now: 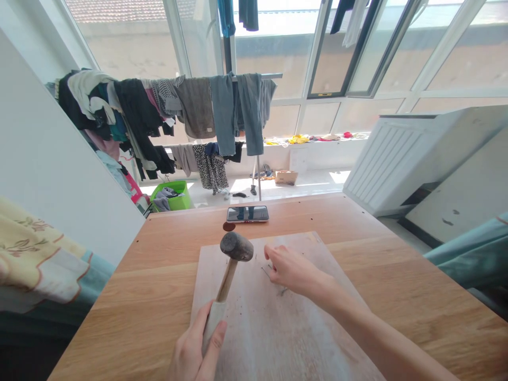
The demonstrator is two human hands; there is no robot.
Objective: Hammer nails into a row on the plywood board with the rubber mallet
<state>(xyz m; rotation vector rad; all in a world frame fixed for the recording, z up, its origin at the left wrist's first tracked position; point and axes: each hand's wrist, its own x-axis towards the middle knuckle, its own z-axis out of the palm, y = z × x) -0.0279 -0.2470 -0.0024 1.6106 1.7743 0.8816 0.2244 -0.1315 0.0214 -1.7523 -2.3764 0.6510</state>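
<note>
My left hand [198, 346] is wrapped round the pale grip of a rubber mallet [237, 247]. Its dark head is raised above a pale wooden board [254, 338] on the table. Over the upper part of the board, my right hand [286, 267] is closed with its fingers curled inward. What those fingers hold, if anything, is hidden. Thin nails [265, 272] show just below and left of the right hand, and a few more small ones [283, 291] lie under the wrist. Several small dark holes or specks dot the board.
A phone [248, 214] lies behind the board, with a dark round spot [229, 226] in front of it. The wooden table [151, 296] extends on both sides. Beyond it stand a clothes-laden drying rack [273, 76], a green basket [183, 200] and a white cabinet [391, 153].
</note>
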